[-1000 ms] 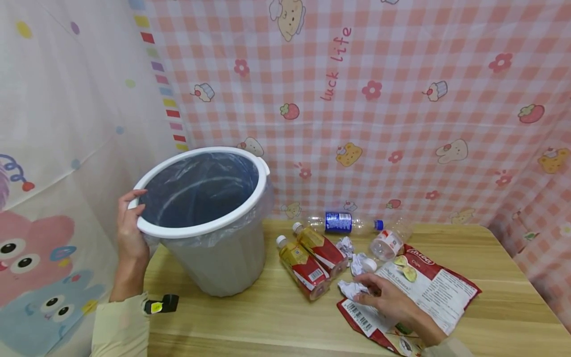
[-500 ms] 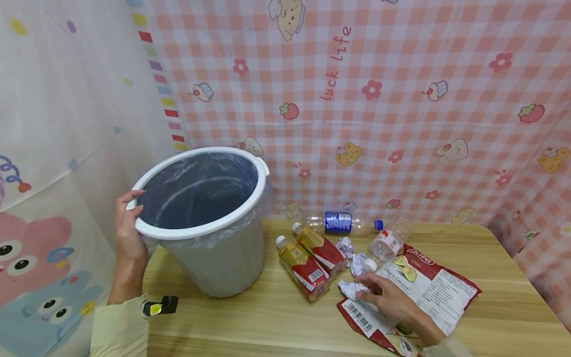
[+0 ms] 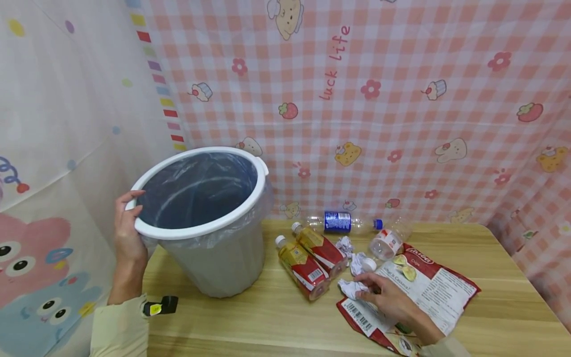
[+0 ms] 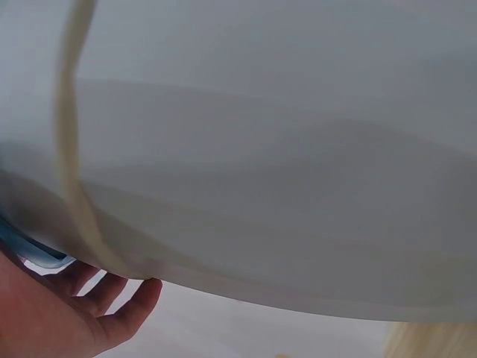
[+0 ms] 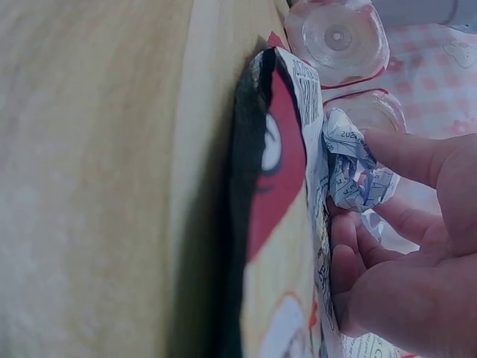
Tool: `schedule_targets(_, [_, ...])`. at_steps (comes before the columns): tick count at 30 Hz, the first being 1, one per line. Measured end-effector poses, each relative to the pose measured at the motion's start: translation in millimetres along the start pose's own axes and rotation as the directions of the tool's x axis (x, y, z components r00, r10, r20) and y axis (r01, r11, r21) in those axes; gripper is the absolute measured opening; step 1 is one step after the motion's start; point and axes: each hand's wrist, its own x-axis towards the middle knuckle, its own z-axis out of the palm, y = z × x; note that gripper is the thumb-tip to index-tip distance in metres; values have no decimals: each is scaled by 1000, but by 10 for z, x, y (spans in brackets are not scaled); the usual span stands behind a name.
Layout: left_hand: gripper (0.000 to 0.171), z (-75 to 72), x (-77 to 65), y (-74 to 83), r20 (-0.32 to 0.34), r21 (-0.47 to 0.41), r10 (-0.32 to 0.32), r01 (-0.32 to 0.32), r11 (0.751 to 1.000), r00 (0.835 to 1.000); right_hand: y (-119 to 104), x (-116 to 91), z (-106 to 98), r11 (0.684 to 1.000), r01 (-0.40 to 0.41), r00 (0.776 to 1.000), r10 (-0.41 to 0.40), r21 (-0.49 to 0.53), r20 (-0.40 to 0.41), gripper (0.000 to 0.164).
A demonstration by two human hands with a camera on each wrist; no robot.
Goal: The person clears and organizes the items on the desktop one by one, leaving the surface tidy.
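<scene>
In the head view a grey trash can [image 3: 214,263] with a white rim and a clear liner stands on the left of the table. My left hand [image 3: 131,243] grips its rim on the left, fingers over the edge; the left wrist view shows the can's grey wall [image 4: 268,186] above those fingers [image 4: 134,309]. On the right, my right hand [image 3: 388,300] pinches a crumpled paper ball [image 3: 351,288] between thumb and fingers, low over a red and white chip bag [image 3: 439,292]. The right wrist view shows the printed paper ball [image 5: 350,164] against the thumb.
Two bottles with red labels, a nearer one [image 3: 303,270] and a farther one [image 3: 322,250], lie beside the can. Two more crumpled papers [image 3: 344,246] lie behind my right hand. A blue-labelled bottle [image 3: 337,222] and another clear bottle [image 3: 387,243] lie near the checked curtain [image 3: 401,124].
</scene>
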Motion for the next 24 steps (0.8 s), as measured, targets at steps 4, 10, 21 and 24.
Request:
schedule_targets(4, [35, -2, 1, 0, -2, -5, 2, -2, 1000, 1000, -9, 2, -4, 1000, 13, 1000, -13, 2, 4, 35])
schedule_targets(10, [34, 1, 0, 13, 5, 14, -16, 16, 1000, 1000, -6, -11, -29, 1000, 27, 999, -27, 7, 18, 36])
schedule_targets(21, [33, 22, 18, 20, -17, -10, -12, 12, 1000, 1000, -3, -20, -90, 997, 66, 996, -69, 46, 64, 39])
schedule_targets(24, [33, 12, 10, 17, -19, -18, -14, 14, 1000, 1000, -7, -34, -93, 997, 60, 996, -63, 46, 65, 41])
